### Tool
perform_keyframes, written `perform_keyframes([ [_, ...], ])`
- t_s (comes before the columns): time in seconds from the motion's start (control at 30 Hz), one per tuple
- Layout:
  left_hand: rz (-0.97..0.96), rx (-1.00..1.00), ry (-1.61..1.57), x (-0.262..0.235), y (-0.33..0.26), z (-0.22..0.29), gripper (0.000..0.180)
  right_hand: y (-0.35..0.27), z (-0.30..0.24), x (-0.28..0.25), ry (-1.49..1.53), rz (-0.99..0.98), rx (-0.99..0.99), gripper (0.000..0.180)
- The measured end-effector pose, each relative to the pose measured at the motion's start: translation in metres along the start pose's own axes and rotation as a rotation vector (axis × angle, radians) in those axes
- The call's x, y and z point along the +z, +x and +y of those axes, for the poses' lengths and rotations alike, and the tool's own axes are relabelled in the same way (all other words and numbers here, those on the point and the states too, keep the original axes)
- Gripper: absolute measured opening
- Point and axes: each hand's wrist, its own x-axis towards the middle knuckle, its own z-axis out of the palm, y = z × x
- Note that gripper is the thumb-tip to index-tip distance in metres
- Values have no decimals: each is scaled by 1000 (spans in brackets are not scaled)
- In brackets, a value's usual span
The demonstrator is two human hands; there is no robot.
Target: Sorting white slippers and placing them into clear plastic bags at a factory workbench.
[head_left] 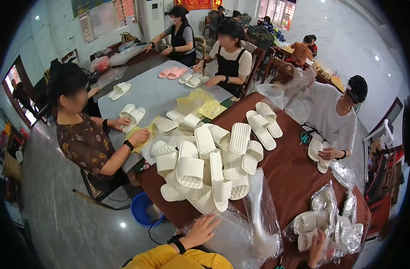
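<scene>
Left hand (202, 231), fingers apart, over clear plastic (232, 234). Right hand (319, 245) at bagged slippers (305, 222), near right on brown surface (288, 179); cannot tell grip. Heap's front slipper (221, 188): long axis near-to-far, toe toward wearer. Pale-walled room.

It's a workshop: people (234, 58) sit round tables (292, 163), slippers (190, 169) heaped, clear bags (261, 208) about, likely more at work far back.

cream slippers (190, 171), reddish-brown tablecloth (290, 172), brown flowered blouse (83, 141); bagged slippers (305, 221) probably cream.
</scene>
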Motion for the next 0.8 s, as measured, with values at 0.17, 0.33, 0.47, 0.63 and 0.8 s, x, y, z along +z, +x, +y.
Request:
perform_keyframes([
  [0.17, 25, -68, -33, -4, 2, 8, 57, 55, -4, 36, -608, -127, -172, 77],
  [0.33, 45, -72, -80, -15, -4, 23, 44, 69, 6, 101, -849, -221, -273, 75],
  [0.47, 113, -29, -134, -4, -8, 26, 41, 98, 59, 98, -835, -223, -309, 45],
  [0.63, -48, -38, -173, -4, 0, 26, 41, 107, -37, 62, 1229, -306, 417, 16],
  [0.8, -140, 8, -639, -14, 39, 63, 30, 110, -38, 35, 1117, -501, 153, 21],
])
